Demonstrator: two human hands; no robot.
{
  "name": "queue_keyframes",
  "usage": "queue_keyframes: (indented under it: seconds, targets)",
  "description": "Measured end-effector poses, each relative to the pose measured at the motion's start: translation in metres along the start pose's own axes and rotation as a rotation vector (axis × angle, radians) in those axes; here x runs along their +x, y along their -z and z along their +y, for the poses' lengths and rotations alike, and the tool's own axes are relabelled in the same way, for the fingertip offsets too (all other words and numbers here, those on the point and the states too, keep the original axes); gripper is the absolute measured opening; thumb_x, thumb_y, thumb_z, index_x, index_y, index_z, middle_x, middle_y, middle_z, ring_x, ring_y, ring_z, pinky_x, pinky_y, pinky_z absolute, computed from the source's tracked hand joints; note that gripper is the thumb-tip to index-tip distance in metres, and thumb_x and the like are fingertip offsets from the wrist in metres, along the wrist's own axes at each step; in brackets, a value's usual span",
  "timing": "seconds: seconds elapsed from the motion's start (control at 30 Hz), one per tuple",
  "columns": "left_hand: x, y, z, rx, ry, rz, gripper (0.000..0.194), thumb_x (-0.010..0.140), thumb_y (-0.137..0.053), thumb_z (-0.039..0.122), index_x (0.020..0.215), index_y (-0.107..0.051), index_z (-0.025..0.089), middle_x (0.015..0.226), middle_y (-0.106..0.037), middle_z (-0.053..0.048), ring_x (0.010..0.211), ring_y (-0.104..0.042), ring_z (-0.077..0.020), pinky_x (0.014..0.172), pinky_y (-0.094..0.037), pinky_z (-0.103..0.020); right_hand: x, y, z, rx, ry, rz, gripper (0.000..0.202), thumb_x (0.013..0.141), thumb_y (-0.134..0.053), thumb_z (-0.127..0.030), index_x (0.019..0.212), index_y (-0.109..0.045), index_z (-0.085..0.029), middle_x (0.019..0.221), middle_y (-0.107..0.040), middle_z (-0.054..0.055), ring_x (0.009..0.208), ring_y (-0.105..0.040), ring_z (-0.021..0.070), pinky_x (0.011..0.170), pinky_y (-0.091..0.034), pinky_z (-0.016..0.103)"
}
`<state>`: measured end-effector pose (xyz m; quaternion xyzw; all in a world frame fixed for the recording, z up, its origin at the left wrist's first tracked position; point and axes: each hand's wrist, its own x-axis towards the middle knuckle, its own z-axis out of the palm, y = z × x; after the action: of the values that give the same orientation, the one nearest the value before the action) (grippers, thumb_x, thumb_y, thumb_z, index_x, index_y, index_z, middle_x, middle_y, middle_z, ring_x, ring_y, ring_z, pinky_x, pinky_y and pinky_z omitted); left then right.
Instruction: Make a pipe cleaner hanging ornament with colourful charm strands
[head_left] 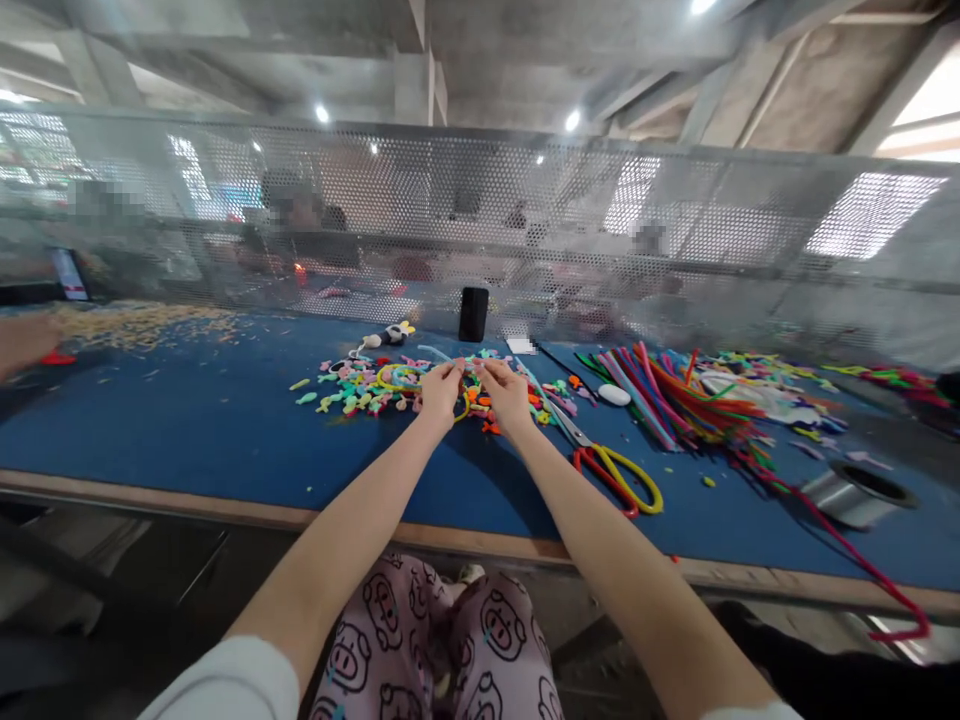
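My left hand (441,392) and my right hand (507,396) meet above a pile of small colourful pieces (352,388), fingertips pinched close together. A light blue pipe cleaner (435,352) sticks out beyond the left fingers, and both hands seem to grip it; the part between the fingertips is too small to make out. A yellow strand (388,378) curves beside and below my left hand. To the right of my right hand lie large scissors (611,470) with one red and one yellow handle loop, blades towards the pile.
A bundle of coloured pipe cleaners (660,395), a white oval piece (614,395) and a wire spool (855,495) lie on the right. A black phone (473,314) stands against the perforated screen (420,200). Another person's hand (26,345) shows at far left.
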<state>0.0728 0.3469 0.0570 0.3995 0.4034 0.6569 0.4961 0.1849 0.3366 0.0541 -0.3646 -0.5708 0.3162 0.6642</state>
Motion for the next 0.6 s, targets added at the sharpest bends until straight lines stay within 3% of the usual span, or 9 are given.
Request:
queue_keyframes:
  seconds: [0.13, 0.3, 0.43, 0.6]
  targets:
    - [0.000, 0.000, 0.002, 0.009, 0.033, -0.011, 0.012, 0.081, -0.070, 0.025, 0.078, -0.072, 0.014, 0.055, -0.054, 0.004, 0.049, -0.044, -0.0073, 0.050, -0.035, -0.020, 0.001, 0.001, 0.006, 0.114, -0.124, -0.001, 0.031, 0.072, -0.078, -0.043, 0.095, -0.078, -0.023, 0.098, -0.077, 0.002, 0.092, -0.069, 0.0179, 0.091, -0.053, 0.033]
    - [-0.006, 0.000, 0.012, -0.044, 0.100, -0.030, 0.013, 0.082, -0.071, 0.023, 0.091, -0.074, 0.015, 0.054, -0.047, 0.006, 0.049, -0.043, -0.0068, 0.049, -0.036, -0.020, 0.004, -0.002, 0.008, 0.298, -0.193, 0.081, 0.037, 0.058, -0.087, -0.039, 0.088, -0.074, -0.021, 0.084, -0.076, 0.000, 0.076, -0.069, 0.0143, 0.081, -0.056, 0.030]
    - [-0.007, 0.001, 0.013, -0.053, 0.097, -0.063, 0.016, 0.077, -0.078, 0.030, 0.079, -0.073, 0.015, 0.057, -0.051, 0.005, 0.051, -0.042, -0.0060, 0.049, -0.035, -0.019, 0.005, -0.002, 0.004, 0.440, -0.207, 0.146, 0.037, 0.052, -0.092, -0.038, 0.073, -0.067, -0.021, 0.080, -0.075, -0.001, 0.070, -0.067, 0.0123, 0.076, -0.058, 0.027]
    - [-0.005, 0.000, 0.009, -0.060, 0.176, -0.036, 0.020, 0.074, -0.082, 0.029, 0.071, -0.071, 0.013, 0.051, -0.045, 0.006, 0.048, -0.038, -0.0053, 0.048, -0.032, -0.020, 0.004, 0.000, 0.003, 0.479, -0.250, 0.119, 0.037, 0.053, -0.093, -0.036, 0.072, -0.064, -0.021, 0.077, -0.074, -0.001, 0.067, -0.067, 0.0108, 0.072, -0.058, 0.024]
